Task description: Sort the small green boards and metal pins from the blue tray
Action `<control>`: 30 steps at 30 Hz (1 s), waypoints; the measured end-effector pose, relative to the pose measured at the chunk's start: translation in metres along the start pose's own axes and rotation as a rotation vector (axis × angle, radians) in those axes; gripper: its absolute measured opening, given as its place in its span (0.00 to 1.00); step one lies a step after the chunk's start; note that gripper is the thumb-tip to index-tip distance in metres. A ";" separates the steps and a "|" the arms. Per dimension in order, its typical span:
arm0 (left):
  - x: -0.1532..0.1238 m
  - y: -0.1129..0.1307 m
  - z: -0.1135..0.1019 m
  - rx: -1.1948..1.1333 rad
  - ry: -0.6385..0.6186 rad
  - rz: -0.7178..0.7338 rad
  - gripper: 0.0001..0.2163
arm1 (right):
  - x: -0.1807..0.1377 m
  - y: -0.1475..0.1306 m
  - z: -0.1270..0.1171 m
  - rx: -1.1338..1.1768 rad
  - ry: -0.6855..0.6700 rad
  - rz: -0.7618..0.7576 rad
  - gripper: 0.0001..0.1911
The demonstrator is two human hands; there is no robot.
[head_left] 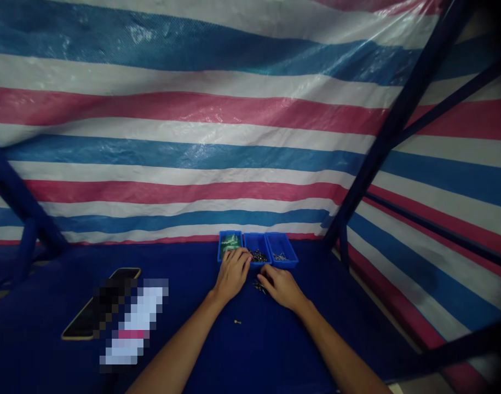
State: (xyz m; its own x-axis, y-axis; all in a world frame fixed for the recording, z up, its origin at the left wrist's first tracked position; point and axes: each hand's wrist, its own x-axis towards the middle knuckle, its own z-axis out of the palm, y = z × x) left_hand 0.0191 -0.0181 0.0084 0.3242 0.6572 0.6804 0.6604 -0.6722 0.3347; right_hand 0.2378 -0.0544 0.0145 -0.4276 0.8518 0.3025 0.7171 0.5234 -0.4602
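Observation:
My left hand (232, 276) reaches to the front of the left and middle blue bins, its fingers bent and drawn together near the thumb. Whatever lies between those fingertips is too small to make out. Small dark screws (258, 255) fill the bottom of the middle bin (256, 241). In front of the bins, my right hand (283, 284) curls over a small pile of screws (259, 286) on the table; its fingertips are partly hidden. One brass-coloured screw (237, 322) lies alone, nearer to me, between my forearms.
Green-and-white packets sit in the left bin (219, 249); silvery small parts (280, 256) lie in the right bin (293, 257). On the blue table (193, 328) a phone (80, 323) and a blurred-out pale item (137, 320) lie to the left. Blue metal posts (369, 175) and striped sheeting (193, 191) surround the table.

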 end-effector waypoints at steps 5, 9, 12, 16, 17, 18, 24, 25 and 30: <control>0.000 -0.003 0.003 -0.049 0.064 -0.016 0.13 | -0.001 0.007 -0.004 -0.010 -0.050 0.065 0.18; 0.000 -0.003 0.001 -0.068 0.086 -0.046 0.12 | -0.003 0.010 -0.005 -0.014 -0.088 0.049 0.26; 0.000 -0.003 0.000 -0.080 0.098 -0.067 0.12 | -0.003 0.009 -0.003 0.014 -0.104 0.033 0.23; 0.000 -0.002 -0.001 -0.084 0.093 -0.070 0.12 | -0.002 0.007 0.000 0.037 -0.129 0.041 0.17; 0.001 -0.002 -0.001 -0.082 0.089 -0.069 0.12 | -0.002 0.007 0.001 0.036 -0.137 0.044 0.16; 0.001 -0.002 -0.001 -0.078 0.087 -0.068 0.12 | -0.002 0.007 0.001 0.036 -0.144 0.046 0.15; 0.001 0.001 -0.003 -0.038 0.072 -0.059 0.13 | -0.002 0.006 -0.001 0.067 -0.141 0.027 0.14; 0.002 0.001 -0.003 -0.028 0.070 -0.058 0.13 | -0.002 0.005 -0.002 0.074 -0.137 0.024 0.14; 0.002 0.001 -0.003 -0.003 0.050 -0.051 0.13 | -0.002 0.004 -0.004 0.128 -0.091 0.022 0.11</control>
State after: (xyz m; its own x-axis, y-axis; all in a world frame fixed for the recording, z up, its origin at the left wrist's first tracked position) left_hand 0.0185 -0.0187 0.0124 0.2561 0.6728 0.6941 0.6730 -0.6395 0.3716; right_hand 0.2434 -0.0545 0.0152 -0.4652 0.8582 0.2169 0.6531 0.4981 -0.5704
